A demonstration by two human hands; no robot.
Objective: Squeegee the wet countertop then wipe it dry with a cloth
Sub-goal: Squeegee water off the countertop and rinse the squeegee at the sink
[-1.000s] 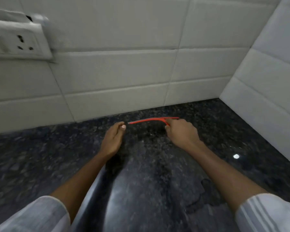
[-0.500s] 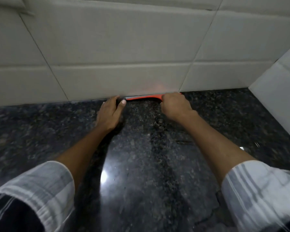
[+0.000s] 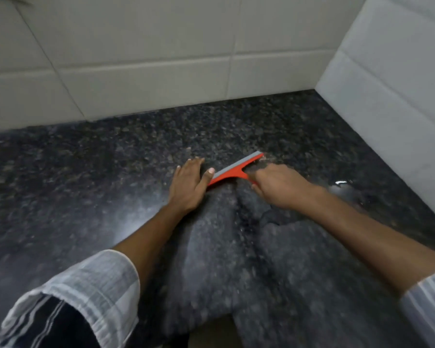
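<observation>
A red squeegee (image 3: 232,171) with a grey rubber blade lies slanted on the dark speckled granite countertop (image 3: 86,187), well away from the back wall. My right hand (image 3: 278,187) is shut on its red handle, which it hides. My left hand (image 3: 189,187) lies flat on the counter with its thumb pressing on the blade's left end. A wet film with an irregular edge (image 3: 274,219) shows on the stone in front of the squeegee, between my forearms. No cloth is in view.
White tiled walls meet in a corner at the back right (image 3: 322,86). A shiny puddle (image 3: 342,184) sits to the right of my right hand, near the side wall. The counter's front edge (image 3: 211,330) is at the bottom.
The squeegee has been pulled from the foot of the back wall toward me across the counter, both hands moving with it, and its blade now slants with the right end farther away.
</observation>
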